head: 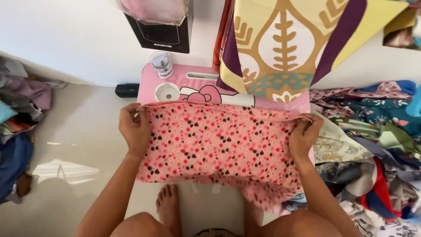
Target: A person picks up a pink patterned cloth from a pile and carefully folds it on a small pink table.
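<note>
Hands: left hand (135,127) and right hand (304,134) pinch the top corners of a pink spotted cotton cloth (219,147), stretched between them over the pink tabletop (193,79). Likely light, limp; best held at corners. Beyond: small clear jar (162,64).

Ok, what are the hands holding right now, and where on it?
Both hold the pink spotted cloth by its top edge: left hand at the left corner, right hand at the right corner.
</note>
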